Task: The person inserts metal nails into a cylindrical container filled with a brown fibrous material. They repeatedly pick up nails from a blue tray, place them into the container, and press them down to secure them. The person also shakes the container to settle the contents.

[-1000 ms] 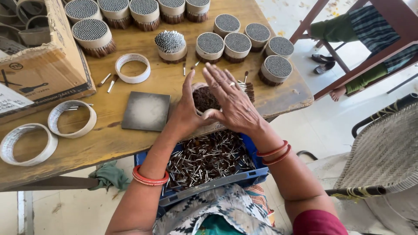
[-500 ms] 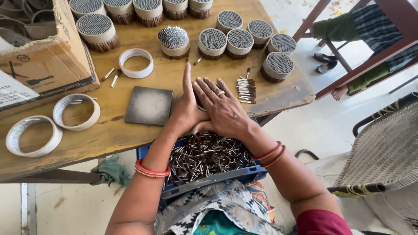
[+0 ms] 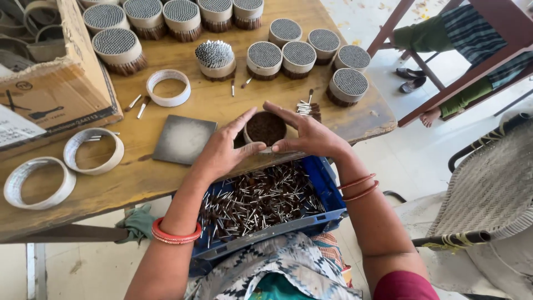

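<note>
Here the two hands close from either side on one small round ring packed with dark sticks (image 3: 266, 128), which stands upright at the near edge of the wooden table (image 3: 166, 178), its open face turned up and its short axis vertical. The left hand (image 3: 222, 153) curls round the ring's left and near wall, thumb reaching along the front; the right hand (image 3: 311, 136) mirrors it, fingers arched over the far rim and thumb pressed to the near side. So the grip is a two-handed cup, nearly closed about the ring and touching it all round, neither hand clearly nearer than the other. Directly below the grip, towards the person, sits a blue crate (image 3: 327, 191) holding loose metal-tipped sticks (image 3: 255, 203), partly under the table edge. Just left of the grip lies a flat grey square plate (image 3: 183, 139); just beyond the right hand is a small loose bundle of sticks (image 3: 308, 108). Further away from the grip stand many filled rings with grey tops (image 3: 300, 55), one of them with its sticks raised higher (image 3: 215, 58), and an empty white ring (image 3: 168, 88). Well to the left lie two more empty rings (image 3: 93, 151) and a cardboard box (image 3: 61, 100). Nothing stands between the hands and the ring; the crate rim is the closest obstacle below.
</note>
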